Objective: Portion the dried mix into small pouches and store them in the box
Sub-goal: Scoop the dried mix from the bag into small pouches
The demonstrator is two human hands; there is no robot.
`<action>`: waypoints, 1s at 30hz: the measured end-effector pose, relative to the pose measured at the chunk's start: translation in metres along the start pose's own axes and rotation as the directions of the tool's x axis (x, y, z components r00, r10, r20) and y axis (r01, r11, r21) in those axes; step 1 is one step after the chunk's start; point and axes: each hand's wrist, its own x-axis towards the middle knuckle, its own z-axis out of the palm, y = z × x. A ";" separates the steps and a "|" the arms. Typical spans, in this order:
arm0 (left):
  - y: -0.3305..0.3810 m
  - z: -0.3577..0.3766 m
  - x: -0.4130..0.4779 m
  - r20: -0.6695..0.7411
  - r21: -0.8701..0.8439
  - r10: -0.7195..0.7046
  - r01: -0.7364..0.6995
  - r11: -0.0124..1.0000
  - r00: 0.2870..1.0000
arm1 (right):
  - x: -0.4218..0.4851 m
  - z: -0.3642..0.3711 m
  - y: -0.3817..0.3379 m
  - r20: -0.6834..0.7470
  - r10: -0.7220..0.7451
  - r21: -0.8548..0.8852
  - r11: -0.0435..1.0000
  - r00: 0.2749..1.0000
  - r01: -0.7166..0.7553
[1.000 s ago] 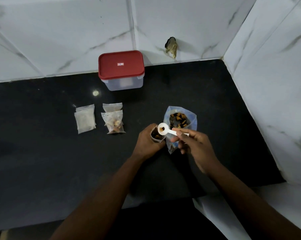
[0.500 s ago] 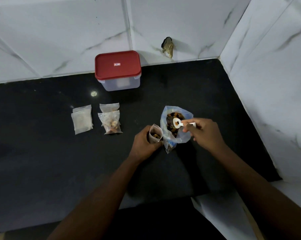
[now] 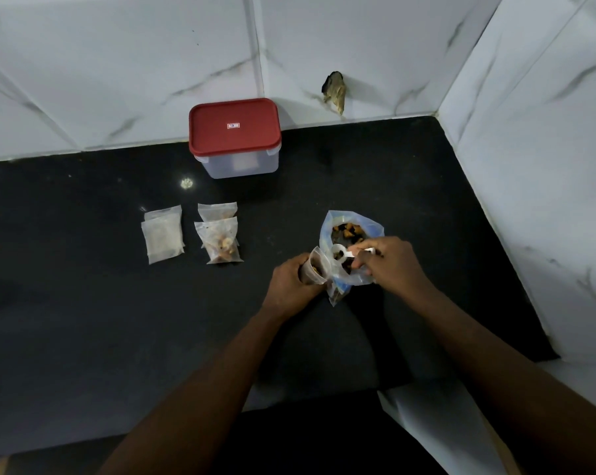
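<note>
Small pouch (image 3: 319, 267) gripped open-mouthed in left hand (image 3: 291, 282), frame centre. White scoop (image 3: 348, 255) pinched by right hand (image 3: 389, 265) just right of it, over open mix bag (image 3: 358, 224). Filled pouches (image 3: 221, 241) laid centre-left on surface (image 3: 84, 320). Red-lidded box (image 3: 235, 142) shut, upper centre.

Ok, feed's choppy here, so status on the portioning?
Left hand holds open pouch. Right hand holds scoop at the bag mouth. Box lidded, filled pouches outside. Nothing in the way.

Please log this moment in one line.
left hand holds small pouch | right hand holds spoon at mix bag | box lid on
</note>
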 end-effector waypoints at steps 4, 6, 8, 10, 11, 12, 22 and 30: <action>0.000 -0.001 0.001 0.024 0.085 0.032 -0.034 0.996 0.999 | -0.002 0.009 -0.005 0.044 0.127 0.204 0.970 0.991 -0.133; -0.001 -0.001 0.003 0.042 0.110 0.045 -0.050 0.993 0.998 | -0.001 0.006 -0.009 0.099 0.277 0.420 0.859 0.956 -0.292; -0.001 -0.002 0.004 0.053 0.078 0.032 -0.036 0.996 0.998 | -0.002 0.003 -0.011 0.191 0.362 0.601 0.692 0.912 -0.401; 0.000 -0.004 0.004 0.060 0.055 0.029 -0.033 0.998 0.998 | -0.005 0.002 -0.012 0.262 0.400 0.724 0.520 0.878 -0.453; 0.001 -0.005 0.003 0.063 0.054 0.035 -0.038 0.998 0.997 | -0.006 0.002 -0.013 0.288 0.418 0.774 0.428 0.861 -0.467; 0.001 -0.006 0.003 0.063 0.055 0.042 -0.046 0.997 0.997 | -0.007 0.002 -0.013 0.312 0.431 0.812 0.342 0.846 -0.473; -0.003 -0.004 -0.002 -0.034 -0.058 0.047 -0.049 0.997 0.998 | -0.019 -0.014 0.003 0.329 0.353 0.879 0.225 0.876 -0.421; -0.003 -0.003 -0.002 -0.054 -0.044 0.095 -0.097 0.994 0.994 | -0.043 -0.014 -0.015 0.177 0.139 0.762 0.607 0.974 -0.225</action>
